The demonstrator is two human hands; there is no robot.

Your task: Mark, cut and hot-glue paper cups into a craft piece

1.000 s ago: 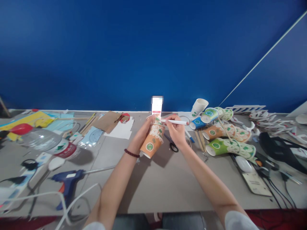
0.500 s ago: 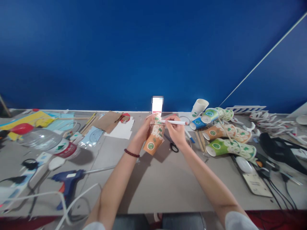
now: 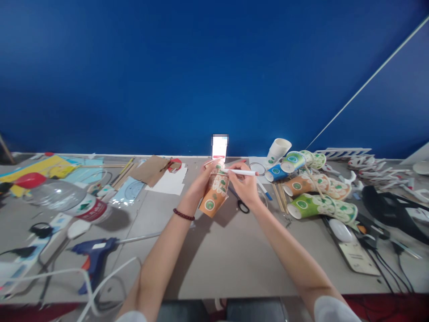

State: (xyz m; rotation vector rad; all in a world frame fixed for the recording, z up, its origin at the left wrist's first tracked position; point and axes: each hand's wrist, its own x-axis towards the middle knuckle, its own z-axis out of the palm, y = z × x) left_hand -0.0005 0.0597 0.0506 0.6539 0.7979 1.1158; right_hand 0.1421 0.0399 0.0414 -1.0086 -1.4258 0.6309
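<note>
My left hand (image 3: 199,185) grips an orange paper cup (image 3: 214,195) with white and green print, held tilted above the grey table (image 3: 214,264) with its mouth toward me. My right hand (image 3: 246,186) holds a white pen (image 3: 240,171) with a red end, lying across the cup's far end and touching it. A dark bead bracelet (image 3: 183,214) sits on my left wrist. Black scissors (image 3: 240,202) lie on the table just below my right hand.
A pile of printed paper cups (image 3: 308,188) lies at the right, with wooden sticks (image 3: 279,193), a white mouse (image 3: 340,229) and black cables (image 3: 389,210). At left are a blue glue gun (image 3: 95,254), a clear plastic bottle (image 3: 72,199), cardboard (image 3: 152,169) and coloured paper (image 3: 43,166). A white box (image 3: 220,147) stands against the blue wall.
The cup has tipped further away from me and moved slightly back with my left hand. The pen has shifted a little to the left across the cup's far end.
</note>
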